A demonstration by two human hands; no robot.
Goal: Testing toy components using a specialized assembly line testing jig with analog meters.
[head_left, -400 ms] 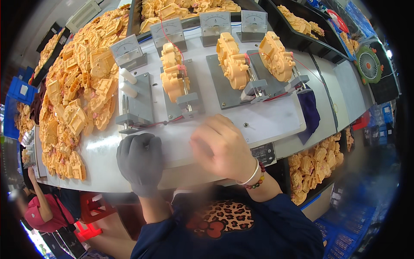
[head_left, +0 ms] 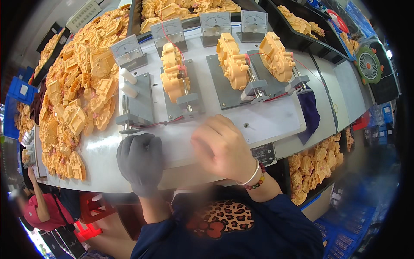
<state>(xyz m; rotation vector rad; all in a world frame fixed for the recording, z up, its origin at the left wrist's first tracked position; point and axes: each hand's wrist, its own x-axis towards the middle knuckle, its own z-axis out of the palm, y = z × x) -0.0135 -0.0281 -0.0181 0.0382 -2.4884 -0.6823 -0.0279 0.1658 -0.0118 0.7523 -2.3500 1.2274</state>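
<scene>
We rest our left hand (head_left: 141, 163), in a dark glove, flat on the near edge of the white bench (head_left: 276, 123), fingers curled a little and holding nothing. Our bare right hand (head_left: 222, 146) lies just beside it, knuckles up and fingers bent under (we cannot tell if something is inside). The nearest orange gearbox (head_left: 174, 80) sits clamped on its grey fixture (head_left: 183, 101), further from us than both hands and not touching them. The leftmost fixture (head_left: 136, 105) carries only two white rollers (head_left: 127, 83).
</scene>
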